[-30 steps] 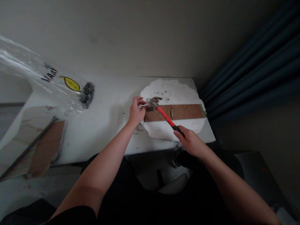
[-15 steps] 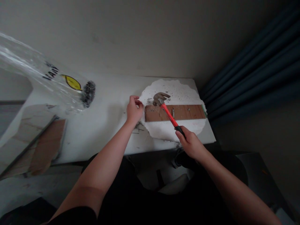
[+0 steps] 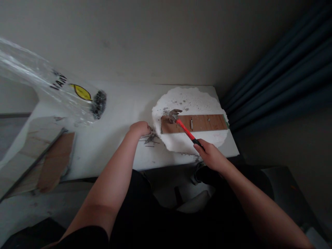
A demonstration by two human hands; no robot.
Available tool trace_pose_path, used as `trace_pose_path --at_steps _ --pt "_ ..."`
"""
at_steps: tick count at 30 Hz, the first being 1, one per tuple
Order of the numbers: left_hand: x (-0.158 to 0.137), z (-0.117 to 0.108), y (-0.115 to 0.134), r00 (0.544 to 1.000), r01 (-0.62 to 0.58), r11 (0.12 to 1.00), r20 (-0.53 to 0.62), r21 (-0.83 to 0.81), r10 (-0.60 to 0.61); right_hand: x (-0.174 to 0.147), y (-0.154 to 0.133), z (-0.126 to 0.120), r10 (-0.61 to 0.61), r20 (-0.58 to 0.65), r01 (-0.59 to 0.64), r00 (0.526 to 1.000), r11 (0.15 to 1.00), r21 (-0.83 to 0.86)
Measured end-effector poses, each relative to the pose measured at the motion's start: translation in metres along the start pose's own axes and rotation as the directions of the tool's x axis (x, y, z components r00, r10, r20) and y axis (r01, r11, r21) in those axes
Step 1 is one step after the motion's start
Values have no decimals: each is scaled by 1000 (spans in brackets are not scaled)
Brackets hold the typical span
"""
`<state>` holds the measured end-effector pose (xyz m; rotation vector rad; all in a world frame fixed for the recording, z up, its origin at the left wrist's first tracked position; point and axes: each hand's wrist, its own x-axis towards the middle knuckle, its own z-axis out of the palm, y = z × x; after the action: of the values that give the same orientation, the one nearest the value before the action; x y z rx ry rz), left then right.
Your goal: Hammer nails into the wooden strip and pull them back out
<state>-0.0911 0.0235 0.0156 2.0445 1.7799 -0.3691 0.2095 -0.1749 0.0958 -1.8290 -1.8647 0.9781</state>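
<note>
My right hand [image 3: 209, 155] is wrapped round the dark grip of a claw hammer [image 3: 185, 129] with a red handle. The hammer's metal head is over the left end of a brown wooden plank [image 3: 201, 123]. That plank lies on a round white sheet with ragged edges [image 3: 176, 144]. My left hand [image 3: 140, 128] is at the back left edge of a loose pile of thin nails [image 3: 150, 139], its fingers curled downward. What those fingers hold, if anything, is hidden.
On the left, clear plastic wrap [image 3: 72, 100] with a yellow drawn shape reaches over the white table [image 3: 116, 103]. More boards [image 3: 55, 162] lie at its left front edge. A dark blue curtain [image 3: 280, 76] hangs on the right. Grey crumbs dot the sheet.
My left hand has moved left and towards me, from beside the plank's end to the nail pile, and its fingers have curled. The hammer head has shifted slightly left and lower.
</note>
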Motion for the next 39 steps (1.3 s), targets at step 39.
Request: trace_pose_path --at_steps 39 --pt "-6 -5 35 748 -653 428 -619 -624 239 12 32 -42 103 -63 -109 993 990 -88"
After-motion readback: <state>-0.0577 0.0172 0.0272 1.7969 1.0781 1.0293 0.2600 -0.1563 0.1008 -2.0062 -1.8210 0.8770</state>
